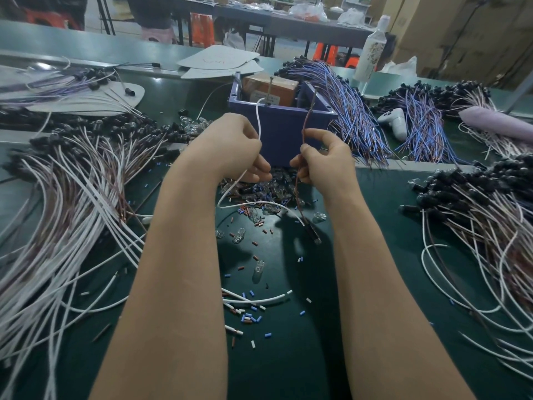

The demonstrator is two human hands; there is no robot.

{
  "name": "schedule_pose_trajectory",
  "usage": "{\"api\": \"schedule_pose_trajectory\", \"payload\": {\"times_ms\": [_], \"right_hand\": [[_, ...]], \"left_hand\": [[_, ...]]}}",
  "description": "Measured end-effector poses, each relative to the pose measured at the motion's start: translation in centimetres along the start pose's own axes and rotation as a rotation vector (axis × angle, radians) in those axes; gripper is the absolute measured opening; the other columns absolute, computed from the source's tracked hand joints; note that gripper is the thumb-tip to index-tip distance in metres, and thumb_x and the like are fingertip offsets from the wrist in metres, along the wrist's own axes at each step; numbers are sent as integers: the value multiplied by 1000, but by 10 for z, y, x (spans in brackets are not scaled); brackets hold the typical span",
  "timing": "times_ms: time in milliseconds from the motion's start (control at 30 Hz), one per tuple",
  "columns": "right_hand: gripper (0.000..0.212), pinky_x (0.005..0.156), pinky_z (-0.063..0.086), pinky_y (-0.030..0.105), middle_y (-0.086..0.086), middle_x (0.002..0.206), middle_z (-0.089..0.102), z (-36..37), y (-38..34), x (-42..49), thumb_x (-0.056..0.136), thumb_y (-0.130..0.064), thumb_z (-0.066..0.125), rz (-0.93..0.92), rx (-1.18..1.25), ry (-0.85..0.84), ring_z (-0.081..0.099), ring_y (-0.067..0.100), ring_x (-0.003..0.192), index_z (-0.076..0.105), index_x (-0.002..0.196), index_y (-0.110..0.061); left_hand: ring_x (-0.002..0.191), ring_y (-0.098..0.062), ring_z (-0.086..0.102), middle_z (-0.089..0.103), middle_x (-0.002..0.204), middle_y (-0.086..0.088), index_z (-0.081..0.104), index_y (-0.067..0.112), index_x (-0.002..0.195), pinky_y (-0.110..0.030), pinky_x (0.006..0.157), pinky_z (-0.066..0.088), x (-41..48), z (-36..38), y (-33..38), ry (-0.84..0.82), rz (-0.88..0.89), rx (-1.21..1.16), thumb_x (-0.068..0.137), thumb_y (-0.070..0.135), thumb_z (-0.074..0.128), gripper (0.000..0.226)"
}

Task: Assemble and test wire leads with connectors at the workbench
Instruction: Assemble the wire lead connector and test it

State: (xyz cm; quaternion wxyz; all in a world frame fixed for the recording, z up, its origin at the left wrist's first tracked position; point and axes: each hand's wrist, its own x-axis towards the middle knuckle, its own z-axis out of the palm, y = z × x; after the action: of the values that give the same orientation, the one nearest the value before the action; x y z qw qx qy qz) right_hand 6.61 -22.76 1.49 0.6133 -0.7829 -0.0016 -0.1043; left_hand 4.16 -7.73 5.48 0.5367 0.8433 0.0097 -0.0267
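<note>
Left hand (230,145) hides white wire (258,122); right hand (323,160) pinches brown wire (307,116).

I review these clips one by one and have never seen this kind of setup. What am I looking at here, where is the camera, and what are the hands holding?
There is no machine here: the single picture comes from a camera worn on a person's head, looking forward and down at their bare forearms over a green workbench. The left hand pinches a white wire and the right hand pinches a brown wire; both wires run up to the blue bin just behind the hands and hang down to a small dark connector above the bench. Around them lie bundles of white and brown leads, a heap of blue leads, small clear bulbs and scattered bits of cut insulation.
</note>
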Motion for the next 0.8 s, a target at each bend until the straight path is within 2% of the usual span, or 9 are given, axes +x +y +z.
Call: {"api": "schedule_pose_trajectory", "payload": {"times_ms": [133,200,300,400,433,500,600,700,800], "right_hand": [[16,44,43,16,3,65,64,-3,-3,0,95,-5,45,36,-7,-12,50,5,40,53,106,-14],[12,43,43,16,4,64,64,-4,-4,-1,95,-5,44,75,11,-31,50,6,39,54,98,-11],[13,42,44,17,3,60,64,-5,-8,-2,95,-5,44,127,64,-67,50,6,38,52,87,-12],[13,44,43,17,-2,52,63,-6,-15,-5,94,-4,45,143,201,-156,50,7,40,53,86,-11],[13,43,42,17,-1,53,63,-7,-18,-6,94,-3,45,135,302,-190,49,8,42,53,86,-10],[13,44,43,16,1,55,63,-9,-25,-7,94,-1,44,103,542,-226,51,8,44,52,87,-8],[11,48,48,19,5,60,66,-11,-33,-5,96,-2,43,53,837,-193,57,11,48,49,89,-7],[8,51,52,19,12,67,70,-14,-35,-4,97,-2,44,58,1051,-142,64,14,54,49,91,-5],[11,56,55,21,13,72,71,-16,-35,-3,97,-3,45,109,1069,-76,69,18,63,53,90,-3]], "left_hand": [[59,-16,71,69,63,-8,49,9,86,-25,51,57,1,2,-1,47,-31,28,96,1,37,18],[77,-24,71,70,88,-16,54,6,98,-34,69,59,4,-2,-5,216,-76,90,93,1,40,16],[124,-34,46,47,135,-17,42,5,132,-39,104,38,6,-13,-4,582,-61,366,92,13,48,41],[125,-28,42,41,137,-11,43,9,132,-35,106,35,-4,-16,9,757,197,356,93,24,54,43],[117,-24,50,49,128,-8,49,10,126,-34,100,41,-5,-15,12,675,289,305,93,29,55,39],[98,-13,59,60,111,0,56,14,118,-29,84,47,-12,-9,17,271,323,319,92,47,53,42],[100,-9,61,66,109,7,63,21,114,-32,96,46,-20,5,19,-264,195,418,83,70,40,62],[94,0,62,70,102,13,64,27,110,-26,93,47,-14,12,13,-331,211,457,81,66,49,51],[57,5,56,72,74,8,69,19,88,-14,63,45,-6,16,9,-256,290,431,96,42,48,32]]}}
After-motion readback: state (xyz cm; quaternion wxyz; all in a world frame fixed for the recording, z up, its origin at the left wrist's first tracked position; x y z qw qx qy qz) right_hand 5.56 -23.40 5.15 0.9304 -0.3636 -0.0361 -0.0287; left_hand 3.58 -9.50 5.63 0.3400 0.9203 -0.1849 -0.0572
